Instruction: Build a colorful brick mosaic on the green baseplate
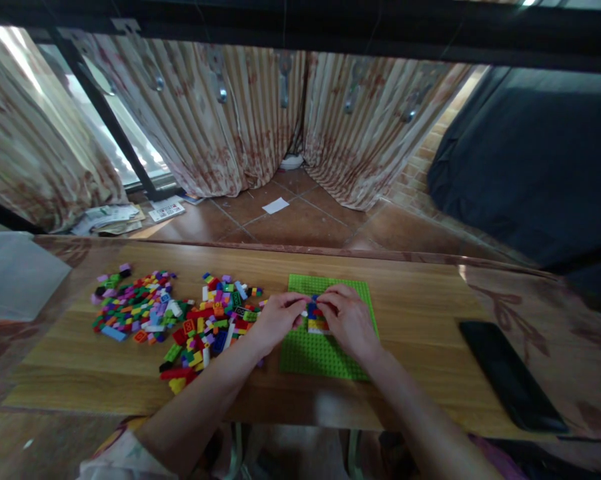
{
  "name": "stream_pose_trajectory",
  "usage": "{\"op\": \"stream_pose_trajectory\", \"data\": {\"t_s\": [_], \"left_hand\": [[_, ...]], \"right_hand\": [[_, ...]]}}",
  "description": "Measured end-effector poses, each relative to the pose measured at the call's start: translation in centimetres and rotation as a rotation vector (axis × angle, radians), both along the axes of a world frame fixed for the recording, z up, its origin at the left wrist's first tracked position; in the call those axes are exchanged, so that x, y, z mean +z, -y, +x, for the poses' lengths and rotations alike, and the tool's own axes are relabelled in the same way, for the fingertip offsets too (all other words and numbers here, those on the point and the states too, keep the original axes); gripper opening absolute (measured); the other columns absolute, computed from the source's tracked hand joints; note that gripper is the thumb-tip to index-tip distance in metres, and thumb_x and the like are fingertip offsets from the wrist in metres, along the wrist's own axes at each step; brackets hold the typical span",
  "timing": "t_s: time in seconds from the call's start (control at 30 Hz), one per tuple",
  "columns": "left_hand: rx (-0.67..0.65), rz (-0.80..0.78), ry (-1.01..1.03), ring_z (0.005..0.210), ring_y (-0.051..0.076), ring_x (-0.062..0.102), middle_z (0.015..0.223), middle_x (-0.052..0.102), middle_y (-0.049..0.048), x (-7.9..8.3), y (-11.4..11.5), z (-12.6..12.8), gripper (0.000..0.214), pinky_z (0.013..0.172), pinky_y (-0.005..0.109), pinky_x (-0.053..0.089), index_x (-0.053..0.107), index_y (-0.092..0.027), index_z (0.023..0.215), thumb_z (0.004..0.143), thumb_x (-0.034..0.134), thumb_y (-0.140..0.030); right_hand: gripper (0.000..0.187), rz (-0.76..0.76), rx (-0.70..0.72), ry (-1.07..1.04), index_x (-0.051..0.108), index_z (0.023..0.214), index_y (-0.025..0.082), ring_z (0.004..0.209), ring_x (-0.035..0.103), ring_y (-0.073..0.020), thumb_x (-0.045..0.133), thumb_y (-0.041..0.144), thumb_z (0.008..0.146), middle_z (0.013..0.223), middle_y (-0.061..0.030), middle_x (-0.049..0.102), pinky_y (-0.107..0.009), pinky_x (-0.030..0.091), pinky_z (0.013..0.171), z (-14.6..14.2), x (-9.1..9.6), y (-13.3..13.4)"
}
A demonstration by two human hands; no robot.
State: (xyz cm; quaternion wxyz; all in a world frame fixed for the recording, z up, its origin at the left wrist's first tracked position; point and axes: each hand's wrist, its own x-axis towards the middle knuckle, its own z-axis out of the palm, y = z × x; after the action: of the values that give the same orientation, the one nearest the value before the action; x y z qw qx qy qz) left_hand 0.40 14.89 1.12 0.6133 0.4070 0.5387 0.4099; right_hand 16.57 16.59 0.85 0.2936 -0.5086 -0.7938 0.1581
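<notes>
Brick build [318, 325]: small thing sitting near the middle of the green plate [300, 360], partly covered by the right hand [349, 321]. Blue, yellow and white show.
Left hand [280, 319]: fingers bunched at the build's left edge, tips right by the blue bit on top. Can't tell if they're pinching a brick or just steadying things.
Right hand: fingers curled over the right side, tips meeting at that same blue bit. Gripping or only pressing, can't tell either.
Done so far: a few colours together, so I'd guess early days, most of the plate looks bare.
Left over: loads of loose bricks [189, 327] on the desk [420, 320], spread in two piles that run together.
Count: one build, one plate, two hands, two piles; bricks, way too many.
</notes>
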Motion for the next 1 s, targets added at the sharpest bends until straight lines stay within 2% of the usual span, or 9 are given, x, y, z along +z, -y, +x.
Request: {"op": "stream_pose_trajectory", "data": {"t_s": [0.27,0.53,0.73,1.0], "left_hand": [[-0.062,0.033,-0.064,0.043,0.007,0.037,0.047,0.048,-0.0048,-0.4,-0.3,0.5,0.025,0.045,0.021,0.024,0.071,-0.010,0.089,0.078,0.057,-0.027],[-0.061,0.063,-0.115,0.041,0.007,0.035,0.043,0.045,-0.0055,-0.3,-0.3,0.7,0.024,0.045,0.021,0.024,0.072,-0.011,0.087,0.079,0.056,-0.027],[-0.063,0.056,-0.135,0.041,0.008,0.036,0.043,0.046,-0.0055,-0.1,-0.2,0.6,0.025,0.046,0.022,0.025,0.072,-0.011,0.091,0.080,0.055,-0.024],[-0.082,0.075,-0.124,0.041,0.007,0.035,0.043,0.045,-0.0058,0.1,0.0,0.7,0.021,0.048,0.022,0.026,0.073,-0.012,0.080,0.079,0.056,-0.025]], "right_hand": [[0.013,-0.039,-0.116,-0.053,0.072,0.078,0.021,0.086,0.059,-0.0200,0.060,0.019,0.081,0.090,-0.0056,0.066,-0.035,0.047,0.081,-0.5,-0.2,-0.3],[0.016,-0.088,-0.087,-0.165,0.072,0.080,0.022,0.087,0.061,-0.0196,0.056,0.023,0.082,0.091,-0.0056,0.066,-0.036,0.048,0.082,0.4,-0.5,-0.6],[0.017,-0.044,-0.067,-0.121,0.073,0.081,0.023,0.092,0.059,-0.0210,0.056,0.025,0.083,0.095,-0.0064,0.065,-0.039,0.047,0.086,0.3,-0.5,-0.3],[0.020,0.031,-0.074,-0.020,0.073,0.081,0.021,0.094,0.055,-0.0236,0.053,0.020,0.084,0.097,-0.0086,0.064,-0.041,0.046,0.088,-0.6,-0.2,0.5]]}}
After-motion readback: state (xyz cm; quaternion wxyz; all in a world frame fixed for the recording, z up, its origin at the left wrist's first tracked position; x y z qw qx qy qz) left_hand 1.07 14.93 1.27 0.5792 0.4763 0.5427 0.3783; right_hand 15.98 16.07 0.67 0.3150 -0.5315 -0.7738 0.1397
